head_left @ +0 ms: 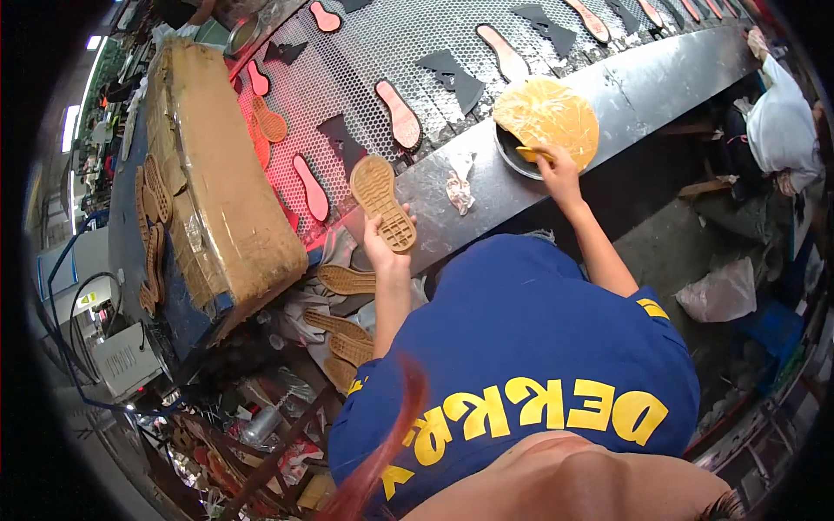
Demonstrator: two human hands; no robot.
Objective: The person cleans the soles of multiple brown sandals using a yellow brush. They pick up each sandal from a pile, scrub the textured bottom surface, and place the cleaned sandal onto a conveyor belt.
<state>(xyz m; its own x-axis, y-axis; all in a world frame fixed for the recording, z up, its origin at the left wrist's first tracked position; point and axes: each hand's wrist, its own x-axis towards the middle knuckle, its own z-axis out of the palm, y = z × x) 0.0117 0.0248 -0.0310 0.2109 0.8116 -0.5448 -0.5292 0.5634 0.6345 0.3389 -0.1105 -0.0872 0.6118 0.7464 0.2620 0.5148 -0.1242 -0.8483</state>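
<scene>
Between the left hand (380, 247) and the right hand (561, 170), a bare stretch of metal worktop (502, 198) gives room to pass, interrupted by a crumpled white tissue (460, 184). A bowl (507, 154) under a round yellow cover (560, 113) blocks the way at the right hand; to its right, the worktop is open toward a co-worker (782, 117). On the left, a bulky cardboard box (221, 200) limits sideways reach. Ahead, the mesh belt (343, 56) has gaps between pink insoles (400, 115) and dark flat pieces (453, 80).
</scene>
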